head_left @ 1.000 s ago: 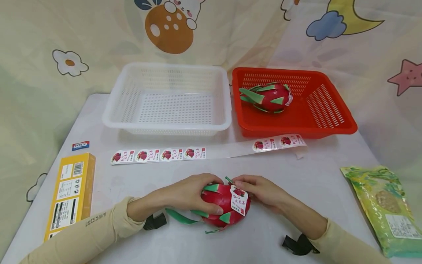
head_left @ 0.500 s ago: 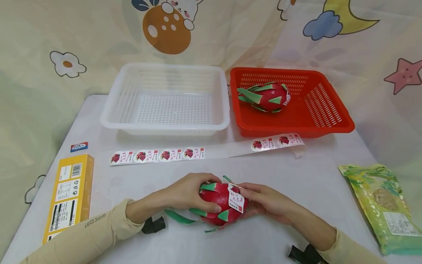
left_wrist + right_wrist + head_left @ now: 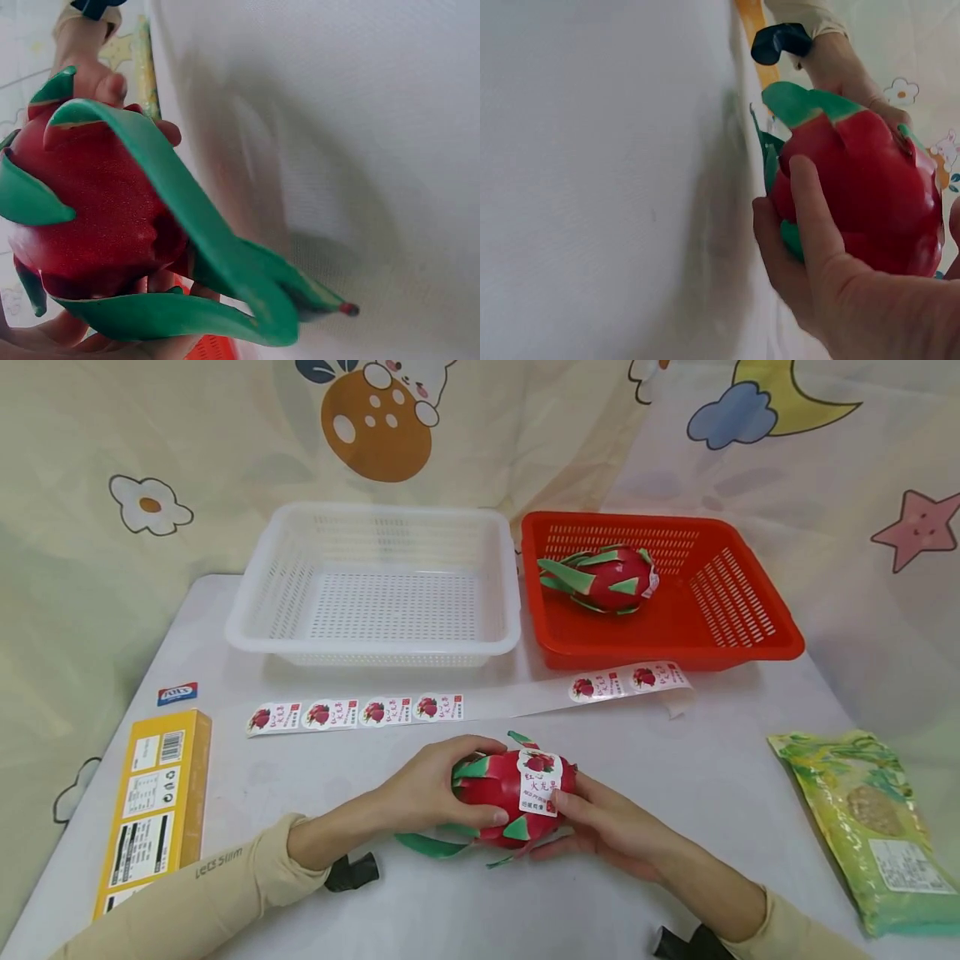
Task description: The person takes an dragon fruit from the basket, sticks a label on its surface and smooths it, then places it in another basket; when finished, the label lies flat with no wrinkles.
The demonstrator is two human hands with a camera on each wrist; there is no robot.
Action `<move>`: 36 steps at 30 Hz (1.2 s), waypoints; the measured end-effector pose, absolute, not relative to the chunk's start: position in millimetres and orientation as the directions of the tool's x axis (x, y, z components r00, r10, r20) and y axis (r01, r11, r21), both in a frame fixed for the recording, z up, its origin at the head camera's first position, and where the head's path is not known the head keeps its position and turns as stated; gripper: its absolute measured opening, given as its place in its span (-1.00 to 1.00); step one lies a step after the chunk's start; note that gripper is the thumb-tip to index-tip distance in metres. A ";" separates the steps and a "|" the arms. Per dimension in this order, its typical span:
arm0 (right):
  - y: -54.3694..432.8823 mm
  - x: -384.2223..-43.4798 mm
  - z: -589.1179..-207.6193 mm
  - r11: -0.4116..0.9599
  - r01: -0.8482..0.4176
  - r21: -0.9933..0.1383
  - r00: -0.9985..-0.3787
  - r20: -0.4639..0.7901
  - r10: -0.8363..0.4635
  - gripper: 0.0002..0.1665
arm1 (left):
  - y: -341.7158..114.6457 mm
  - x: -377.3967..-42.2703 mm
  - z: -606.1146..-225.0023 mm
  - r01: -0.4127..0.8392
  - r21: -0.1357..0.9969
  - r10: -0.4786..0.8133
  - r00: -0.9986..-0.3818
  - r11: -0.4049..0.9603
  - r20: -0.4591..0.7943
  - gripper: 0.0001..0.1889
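A red dragon fruit (image 3: 491, 792) with green scales is held just above the front of the table between both hands. My left hand (image 3: 431, 787) grips its left side, with the thumb across the near face. On the right, my right hand (image 3: 626, 831) holds the other end, its thumb on the lower part of a white sticker (image 3: 534, 793) stuck to the fruit. In the right wrist view, fingers (image 3: 821, 225) of that hand lie along the fruit's underside. Long green leaf tips (image 3: 202, 210) stick out toward the left wrist camera.
A strip of stickers (image 3: 330, 714) runs across the table. Behind it stand a white basket (image 3: 375, 647) and a red basket (image 3: 675, 653) with another dragon fruit (image 3: 611, 581) inside. A yellow box (image 3: 153, 802) is at left, a green bag (image 3: 862, 827) at right.
The dragon fruit has moved slightly away from me and turned, so its sticker sits more upright. The right thumb has shifted from the sticker's top to its lower part.
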State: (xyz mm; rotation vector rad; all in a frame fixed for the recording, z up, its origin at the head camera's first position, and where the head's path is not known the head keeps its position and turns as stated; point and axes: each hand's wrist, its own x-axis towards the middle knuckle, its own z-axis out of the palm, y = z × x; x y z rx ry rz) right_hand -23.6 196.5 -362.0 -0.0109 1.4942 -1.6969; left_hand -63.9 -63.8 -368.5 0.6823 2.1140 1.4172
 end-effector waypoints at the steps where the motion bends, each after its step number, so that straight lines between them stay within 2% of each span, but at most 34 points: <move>1: 195.7 -23.5 -361.1 0.083 0.569 -0.818 -0.648 -0.509 -0.567 -0.19 | -63.2 -63.1 -367.9 0.140 0.934 0.649 -0.752 0.330 -0.116 -0.26; 7: 192.3 -23.6 -358.4 0.134 0.554 -0.822 -0.695 -0.545 -0.469 -0.19 | -62.8 -61.0 -365.0 0.160 0.924 0.638 -0.763 0.346 -0.107 -0.24; 15: 192.8 -22.5 -359.1 0.113 0.544 -0.831 -0.705 -0.526 -0.476 -0.21 | -64.4 -59.5 -365.2 0.205 0.924 0.672 -0.737 0.324 -0.072 -0.26; 21: 189.8 -20.3 -360.4 0.126 0.524 -0.842 -0.720 -0.517 -0.462 -0.19 | -57.4 -52.7 -359.1 0.139 0.910 0.600 -0.788 0.390 -0.136 -0.23; 24: 189.5 -19.8 -360.8 0.141 0.519 -0.843 -0.727 -0.522 -0.446 -0.18 | -55.8 -51.4 -356.1 0.126 0.902 0.588 -0.793 0.412 -0.158 -0.19; 30: 192.7 -20.0 -362.8 0.131 0.518 -0.845 -0.721 -0.514 -0.465 -0.19 | -64.2 -56.7 -356.5 0.149 0.922 0.661 -0.738 0.358 -0.137 -0.23; 36: 197.3 -21.0 -365.6 0.081 0.513 -0.855 -0.705 -0.473 -0.528 -0.19 | -70.4 -61.6 -358.1 0.183 0.929 0.733 -0.669 0.323 -0.123 -0.15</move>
